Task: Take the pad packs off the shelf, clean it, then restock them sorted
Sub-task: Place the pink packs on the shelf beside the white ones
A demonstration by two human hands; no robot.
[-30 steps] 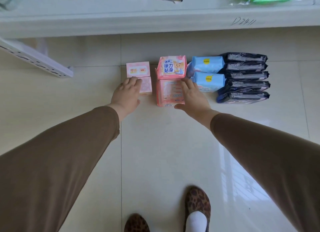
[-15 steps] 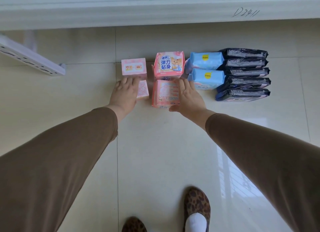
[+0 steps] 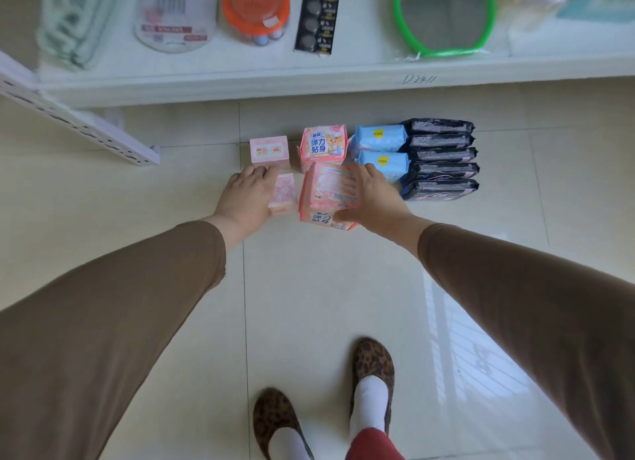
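Note:
Pad packs lie in rows on the tiled floor below a white shelf (image 3: 240,81). My left hand (image 3: 245,196) grips the near small pink pack (image 3: 283,193); another small pink pack (image 3: 269,150) sits behind it. My right hand (image 3: 376,198) holds the near large pink pack (image 3: 328,193), tilted up off the floor, fingers over its top and thumb under its front edge. A matching pink pack (image 3: 323,147) stands behind it. Two light blue packs (image 3: 379,138) and a stack of several black packs (image 3: 441,159) lie to the right.
The shelf carries an orange lidded jar (image 3: 256,7), a black battery card (image 3: 318,14), a green-rimmed mirror (image 3: 445,16) and packaged goods. A white perforated panel (image 3: 79,126) lies slanted on the floor at left. My feet in leopard-print shoes (image 3: 372,363) stand on the bare tiles.
Both hands have closed on the near pink packs; the large one has tipped up and come toward me. The camera has tilted up, showing more of the shelf.

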